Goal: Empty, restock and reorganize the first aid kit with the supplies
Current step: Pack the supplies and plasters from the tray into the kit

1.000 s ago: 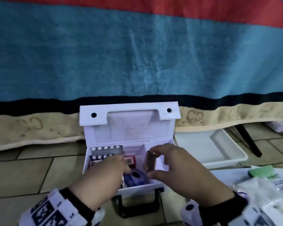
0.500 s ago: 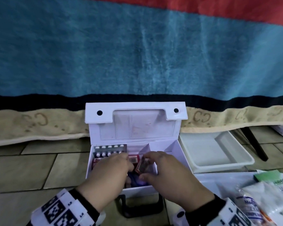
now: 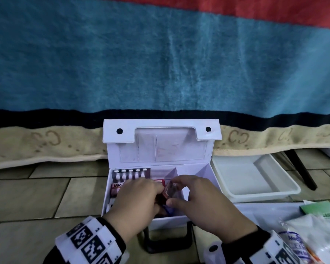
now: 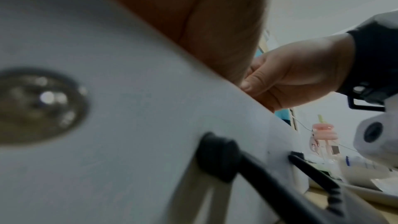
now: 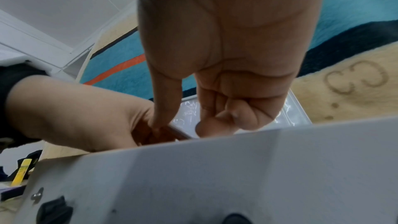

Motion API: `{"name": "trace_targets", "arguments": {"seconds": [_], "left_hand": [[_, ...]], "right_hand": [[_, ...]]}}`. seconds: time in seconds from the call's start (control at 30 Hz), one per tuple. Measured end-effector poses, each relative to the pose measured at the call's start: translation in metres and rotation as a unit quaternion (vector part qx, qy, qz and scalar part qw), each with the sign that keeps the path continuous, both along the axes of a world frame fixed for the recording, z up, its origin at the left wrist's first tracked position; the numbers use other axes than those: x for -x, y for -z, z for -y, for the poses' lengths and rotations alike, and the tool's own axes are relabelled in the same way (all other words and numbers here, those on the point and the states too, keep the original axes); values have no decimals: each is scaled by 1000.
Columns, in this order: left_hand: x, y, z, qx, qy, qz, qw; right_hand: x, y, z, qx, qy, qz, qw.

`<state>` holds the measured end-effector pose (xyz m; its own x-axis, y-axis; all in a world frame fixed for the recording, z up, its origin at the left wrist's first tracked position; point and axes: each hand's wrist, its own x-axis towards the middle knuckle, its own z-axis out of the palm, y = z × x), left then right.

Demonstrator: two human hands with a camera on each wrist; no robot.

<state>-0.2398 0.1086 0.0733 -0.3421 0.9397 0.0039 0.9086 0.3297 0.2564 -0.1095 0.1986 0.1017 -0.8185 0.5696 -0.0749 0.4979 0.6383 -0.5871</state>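
Note:
The white first aid kit [image 3: 160,149] stands open on the tiled floor, lid upright. At the divider of its left compartment my right hand [image 3: 171,193] pinches a small clear case [image 3: 171,188] between thumb and fingers; the right wrist view shows the same case [image 5: 187,115]. My left hand [image 3: 141,195] reaches into that compartment right beside the case, its fingertips hidden. A blister pack [image 3: 131,173] and a pink box [image 3: 117,186] stand at the back left. A bit of a blue roll [image 3: 168,210] shows beneath the hands.
An empty white tray [image 3: 259,194] sits right of the kit. Packets of supplies [image 3: 316,231] and a green box [image 3: 320,208] lie at the near right. The kit's black handle [image 3: 168,242] lies in front. A striped blanket [image 3: 160,63] hangs behind, and a black leg [image 3: 301,168] stands at the far right.
My right hand has brought the small case down from above the kit's front into the left compartment, close against my left hand. The left hand stayed inside the kit.

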Motion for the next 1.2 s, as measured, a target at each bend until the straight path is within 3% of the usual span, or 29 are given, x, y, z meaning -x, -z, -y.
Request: {"name": "trace_targets", "arguments": {"seconds": [0.1, 0.37, 0.5, 0.7, 0.9, 1.2], "left_hand": [[6, 4, -1, 2, 26, 55, 998], [12, 2, 8, 24, 54, 104, 993], [16, 3, 17, 11, 53, 79, 995], [19, 6, 21, 12, 28, 106, 994], [25, 2, 25, 23, 5, 125, 992], [26, 5, 32, 8, -19, 111, 994]], "right_hand": [[1, -1, 0, 0, -2, -2, 1000], [1, 1, -1, 2, 2, -6, 1000], [2, -2, -6, -29, -5, 13, 999], [14, -1, 1, -117, -60, 95, 987], [19, 11, -4, -145, -77, 148, 975], [21, 17, -4, -148, -93, 123, 977]]}}
